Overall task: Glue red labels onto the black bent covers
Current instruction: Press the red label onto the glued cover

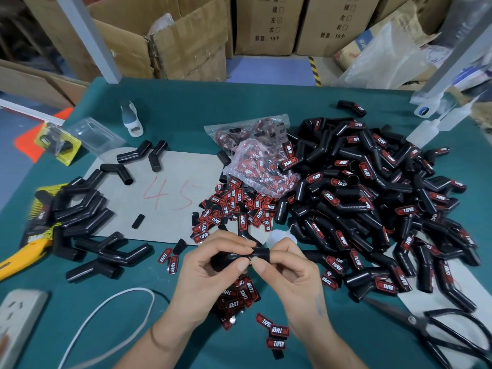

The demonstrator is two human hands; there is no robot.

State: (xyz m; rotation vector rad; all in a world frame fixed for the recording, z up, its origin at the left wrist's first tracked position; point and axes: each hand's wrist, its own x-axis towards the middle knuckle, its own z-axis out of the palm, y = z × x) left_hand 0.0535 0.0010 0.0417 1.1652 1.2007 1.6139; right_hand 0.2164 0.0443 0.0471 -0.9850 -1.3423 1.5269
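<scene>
Both hands' grip (251, 258) pinches black cover (231, 258).

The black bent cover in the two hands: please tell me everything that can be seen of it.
The black bent cover is a short glossy tube with an angled bend, apparently rubber or soft plastic. It is held above the green table, lying roughly level. The left hand curls round its left end, and the right hand pinches its right end; both thumbs press on its near side at the middle. Fingers hide much of it. No red label shows on its visible part.
</scene>
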